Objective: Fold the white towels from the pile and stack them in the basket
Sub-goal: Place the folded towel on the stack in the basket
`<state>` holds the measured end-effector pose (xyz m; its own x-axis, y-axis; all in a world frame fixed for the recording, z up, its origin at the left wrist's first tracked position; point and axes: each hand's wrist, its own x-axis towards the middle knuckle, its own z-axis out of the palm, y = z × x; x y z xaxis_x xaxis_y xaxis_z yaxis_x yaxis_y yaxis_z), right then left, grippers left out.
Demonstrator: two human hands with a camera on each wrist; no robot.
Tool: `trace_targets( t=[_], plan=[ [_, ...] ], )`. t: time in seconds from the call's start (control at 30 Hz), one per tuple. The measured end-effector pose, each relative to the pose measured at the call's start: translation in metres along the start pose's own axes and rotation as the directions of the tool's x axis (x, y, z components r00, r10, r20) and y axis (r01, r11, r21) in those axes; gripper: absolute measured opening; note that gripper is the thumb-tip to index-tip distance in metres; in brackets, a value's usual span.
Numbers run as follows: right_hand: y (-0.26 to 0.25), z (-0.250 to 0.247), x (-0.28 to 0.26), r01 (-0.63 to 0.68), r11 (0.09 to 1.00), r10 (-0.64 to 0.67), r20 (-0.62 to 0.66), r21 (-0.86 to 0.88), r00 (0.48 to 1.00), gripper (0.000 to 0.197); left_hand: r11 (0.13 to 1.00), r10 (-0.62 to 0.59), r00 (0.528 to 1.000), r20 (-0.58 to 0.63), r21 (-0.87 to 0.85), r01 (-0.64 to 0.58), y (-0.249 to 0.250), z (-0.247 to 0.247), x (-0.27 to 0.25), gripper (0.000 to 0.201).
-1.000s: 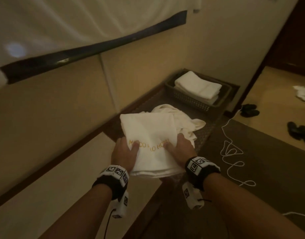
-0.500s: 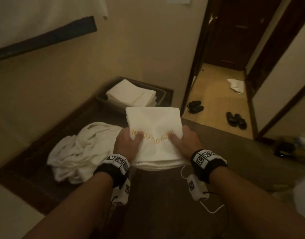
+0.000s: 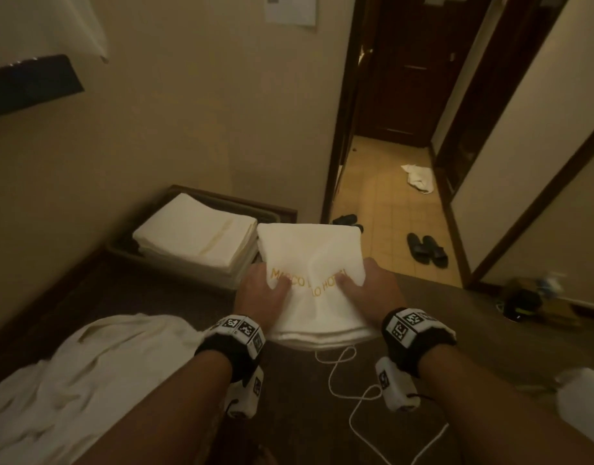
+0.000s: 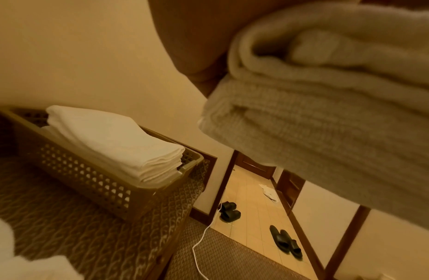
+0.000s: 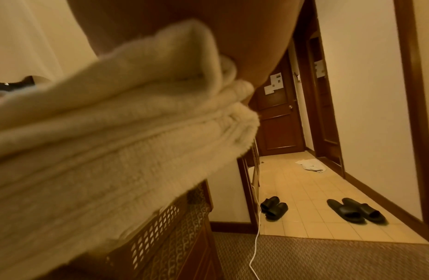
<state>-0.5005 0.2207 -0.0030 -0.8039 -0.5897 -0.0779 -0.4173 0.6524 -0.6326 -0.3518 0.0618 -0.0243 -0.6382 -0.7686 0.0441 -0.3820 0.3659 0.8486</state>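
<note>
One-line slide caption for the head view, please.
Both hands carry a folded towel toward the basket of stacked towels.

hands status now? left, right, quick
Left hand: grips the folded towel's left edge.
Right hand: grips the same towel's right edge.

**Dim hotel room opening onto a tiled hallway**

Warm, low light falls on plain cream walls. Patterned brown carpet meets a yellow tiled floor past a dark wood door frame. A dark wooden door closes the hallway's far end. Two pairs of black slippers and a crumpled white cloth lie on the tiles; a white cable trails over the carpet.
</note>
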Motion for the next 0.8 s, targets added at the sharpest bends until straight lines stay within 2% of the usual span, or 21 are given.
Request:
trace_targets(
  t=[0.1,0.27,0.43,0.57,0.63,0.7,0.8],
  plan=[
    [-0.023,0.005,0.059,0.031,0.999,-0.030,0.035,-0.019,0.999,0.040,1.000,-0.004,0.999,-0.042,-0.024,0.003,0.000,-0.006,0.050,0.015],
    [-0.071,0.028,0.152,0.125,0.989,-0.116,0.111,-0.078,0.987,0.044,0.997,-0.081,0.985,-0.155,-0.033,0.077,-0.019,-0.023,0.122,0.033],
    [-0.120,0.065,0.225,0.163,0.983,-0.134,0.276,-0.083,0.952,0.050,0.990,-0.143,0.961,-0.237,-0.037,0.138,-0.046,-0.051,0.174,0.016],
    [-0.159,0.103,0.282,0.259,0.964,-0.218,0.379,-0.059,0.899,0.046,0.974,-0.223,0.928,-0.298,-0.098,0.202,-0.072,-0.067,0.205,0.019],
    [-0.174,0.125,0.313,0.310,0.950,-0.264,0.427,-0.038,0.864,0.046,0.957,-0.284,0.902,-0.324,-0.154,0.246,-0.086,-0.070,0.218,0.036],
    [-0.189,0.147,0.346,0.361,0.932,-0.304,0.482,-0.027,0.821,0.046,0.939,-0.338,0.871,-0.357,-0.193,0.285,-0.099,-0.070,0.233,0.046],
    [-0.210,0.178,0.391,0.447,0.894,-0.378,0.554,0.012,0.742,0.045,0.911,-0.411,0.813,-0.412,-0.193,0.363,-0.115,-0.068,0.256,0.049]
  ],
)
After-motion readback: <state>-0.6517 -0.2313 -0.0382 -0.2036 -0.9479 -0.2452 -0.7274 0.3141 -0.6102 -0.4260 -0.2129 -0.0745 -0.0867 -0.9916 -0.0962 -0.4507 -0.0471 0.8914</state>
